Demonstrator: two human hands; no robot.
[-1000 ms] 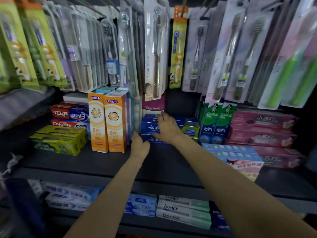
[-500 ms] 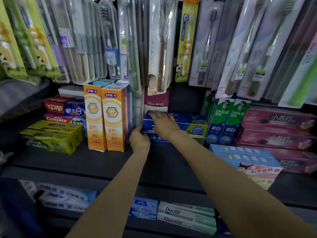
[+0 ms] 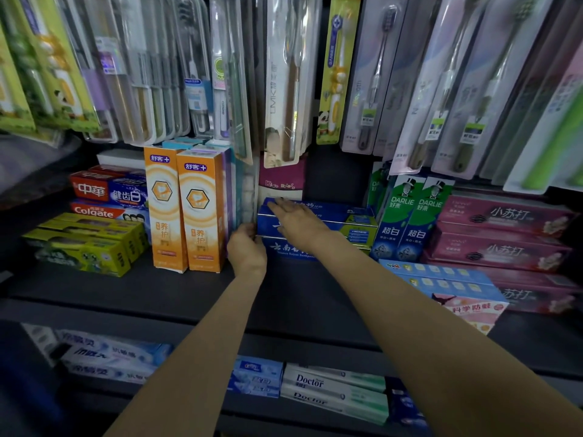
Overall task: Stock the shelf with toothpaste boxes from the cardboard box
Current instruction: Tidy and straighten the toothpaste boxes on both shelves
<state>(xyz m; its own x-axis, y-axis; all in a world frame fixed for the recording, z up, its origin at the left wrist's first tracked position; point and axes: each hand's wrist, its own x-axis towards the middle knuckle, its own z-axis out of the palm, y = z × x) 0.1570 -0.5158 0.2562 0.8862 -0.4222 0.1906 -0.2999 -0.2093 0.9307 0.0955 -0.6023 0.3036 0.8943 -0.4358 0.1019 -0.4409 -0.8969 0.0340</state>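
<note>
Two blue toothpaste boxes [image 3: 318, 230] lie stacked flat at the middle of the dark shelf [image 3: 157, 291], long axes running from 9 to 3 o'clock, printed faces toward the camera. The right hand [image 3: 298, 223] rests palm-down on the upper box, fingers spread and flat. The left hand [image 3: 247, 252] is at the stack's 9 o'clock end, seemingly curled against it, though its fingers are hidden. Two upright orange boxes [image 3: 183, 209] stand just beside it at 9 o'clock.

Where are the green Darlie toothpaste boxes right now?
The Darlie boxes stand upright on the middle shelf, right of centre, between the stacked blue toothpaste boxes and the pink boxes.
</note>
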